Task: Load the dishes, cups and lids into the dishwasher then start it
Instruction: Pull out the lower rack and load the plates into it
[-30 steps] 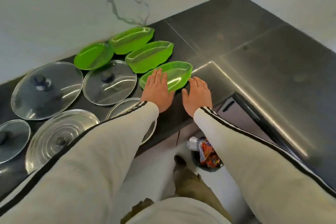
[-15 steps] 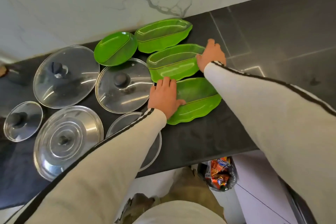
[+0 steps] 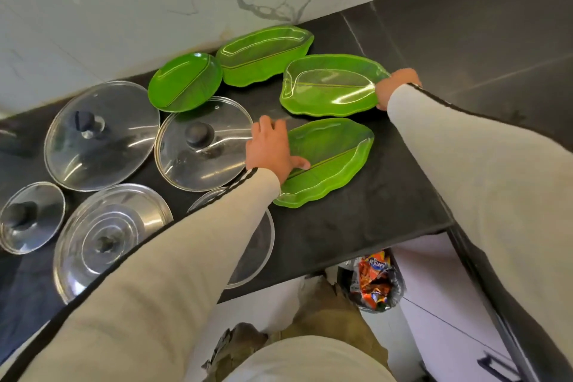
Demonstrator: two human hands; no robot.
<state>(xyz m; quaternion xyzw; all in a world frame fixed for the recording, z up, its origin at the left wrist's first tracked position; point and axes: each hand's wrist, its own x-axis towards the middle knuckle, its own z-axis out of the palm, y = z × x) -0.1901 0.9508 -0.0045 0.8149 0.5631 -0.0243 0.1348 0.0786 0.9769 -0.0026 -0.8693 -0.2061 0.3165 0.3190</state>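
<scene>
Several green leaf-shaped dishes lie on the black counter [image 3: 356,236]. My left hand [image 3: 273,149] grips the left end of the nearest green dish [image 3: 331,161], thumb on top of it. My right hand [image 3: 393,88] grips the right end of the second green dish [image 3: 328,85], which sits tilted and lifted a little off the counter. Two more green dishes [image 3: 263,54] [image 3: 184,80] lie by the wall. Left of them are glass lids [image 3: 102,133] [image 3: 201,143] [image 3: 31,215], a steel lid [image 3: 108,236], and one lid [image 3: 254,245] partly under my left sleeve.
A marble wall [image 3: 139,3] backs the counter. Below the counter's front edge stands a small bin [image 3: 375,285] with snack wrappers in it. A dark appliance edge [image 3: 483,282] runs down the right under my right arm. The counter continues to the far right.
My right hand has pulled the second green dish to the right and raised it off the counter. My left hand stays on the nearest dish. The view has shifted closer.
</scene>
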